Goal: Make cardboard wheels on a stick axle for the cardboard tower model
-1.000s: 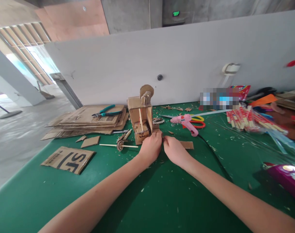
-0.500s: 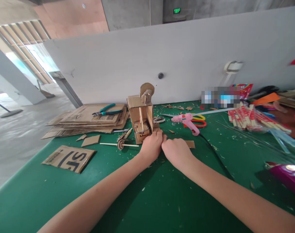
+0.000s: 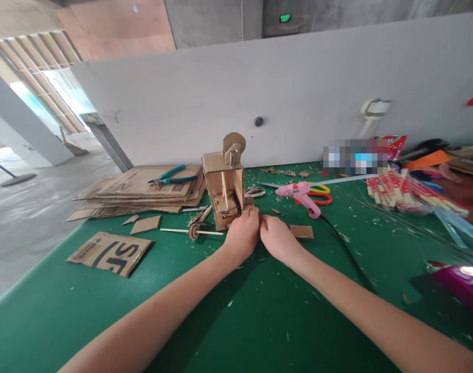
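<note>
A boxy cardboard model (image 3: 223, 165) stands upright on the green table, with a round cardboard disc (image 3: 234, 143) on top and a wooden stick (image 3: 225, 190) inside its open front. My left hand (image 3: 243, 234) is closed at the model's lower right side, fingers curled over cardboard there. Close beside it, my right hand (image 3: 278, 238) is also closed; whatever its fingers pinch is hidden. Left of the hands lies a thin stick (image 3: 174, 230) passing through a small cardboard wheel (image 3: 194, 231). A small cardboard rectangle (image 3: 302, 231) lies just beyond my right hand.
A pink glue gun (image 3: 301, 194) and scissors (image 3: 322, 195) lie to the right. Pliers (image 3: 172, 177) rest on stacked cardboard (image 3: 115, 189) at the left. A printed cardboard piece (image 3: 111, 254) lies nearer. Red-and-white wrapped sticks (image 3: 391, 190) and a purple object (image 3: 459, 282) are far right.
My right hand has shifted slightly left and turned at the wrist, uncovering more of the small cardboard rectangle. The model has tilted slightly left; my left hand stays at its base.
</note>
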`<state>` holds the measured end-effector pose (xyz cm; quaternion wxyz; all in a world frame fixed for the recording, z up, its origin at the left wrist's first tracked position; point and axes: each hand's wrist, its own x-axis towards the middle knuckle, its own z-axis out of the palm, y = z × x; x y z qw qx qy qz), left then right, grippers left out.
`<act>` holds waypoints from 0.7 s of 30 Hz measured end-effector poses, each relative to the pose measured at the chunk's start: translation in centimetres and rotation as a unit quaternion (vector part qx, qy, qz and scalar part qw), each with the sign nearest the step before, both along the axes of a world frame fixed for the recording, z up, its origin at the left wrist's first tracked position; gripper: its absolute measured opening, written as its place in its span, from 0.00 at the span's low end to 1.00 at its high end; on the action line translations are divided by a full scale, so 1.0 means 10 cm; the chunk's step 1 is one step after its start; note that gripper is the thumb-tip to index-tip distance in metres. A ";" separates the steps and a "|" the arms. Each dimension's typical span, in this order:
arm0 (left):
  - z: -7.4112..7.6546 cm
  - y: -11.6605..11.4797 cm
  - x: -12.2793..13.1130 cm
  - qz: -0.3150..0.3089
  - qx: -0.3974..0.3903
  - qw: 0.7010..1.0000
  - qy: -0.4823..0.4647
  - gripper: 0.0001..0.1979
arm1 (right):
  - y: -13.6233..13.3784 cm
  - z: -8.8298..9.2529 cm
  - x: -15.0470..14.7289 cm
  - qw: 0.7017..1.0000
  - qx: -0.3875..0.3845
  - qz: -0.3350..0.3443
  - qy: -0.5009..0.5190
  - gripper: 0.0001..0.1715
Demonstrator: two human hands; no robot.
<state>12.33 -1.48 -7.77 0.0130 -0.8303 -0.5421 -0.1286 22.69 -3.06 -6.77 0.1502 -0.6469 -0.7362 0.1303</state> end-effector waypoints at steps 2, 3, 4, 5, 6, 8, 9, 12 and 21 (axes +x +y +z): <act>0.00 0.00 0.00 0.000 0.001 1.000 -0.005 0.12 | 0.01 0.00 -0.01 1.000 -0.004 -0.003 0.007 0.22; 0.00 0.00 0.00 -0.001 0.002 1.000 -0.008 0.13 | 0.01 0.00 -0.01 1.000 -0.005 -0.001 0.007 0.22; -0.01 0.00 -0.01 -0.002 0.003 1.000 -0.011 0.13 | 0.01 0.00 0.00 1.000 -0.005 0.002 0.003 0.22; -0.01 0.00 -0.01 -0.003 0.004 1.000 -0.013 0.13 | 0.00 0.00 0.00 1.000 -0.004 0.006 -0.004 0.21; -0.01 0.01 -0.01 -0.003 0.005 1.000 -0.016 0.13 | -0.02 0.01 0.00 1.000 -0.004 0.010 -0.014 0.20; -0.02 0.01 -0.02 -0.003 0.007 1.000 -0.020 0.13 | -0.06 0.01 0.00 0.999 -0.001 0.014 -0.045 0.19; -0.03 0.01 -0.02 -0.003 0.008 1.000 -0.021 0.13 | -0.07 0.02 0.00 0.998 0.001 0.015 -0.062 0.18; -0.05 0.02 -0.03 -0.012 0.008 1.000 -0.025 0.12 | -0.11 0.04 -0.01 0.994 0.007 0.020 -0.109 0.18; -0.06 0.01 -0.06 -0.012 0.004 0.999 -0.036 0.13 | -0.08 0.05 -0.03 0.991 0.004 0.032 -0.133 0.17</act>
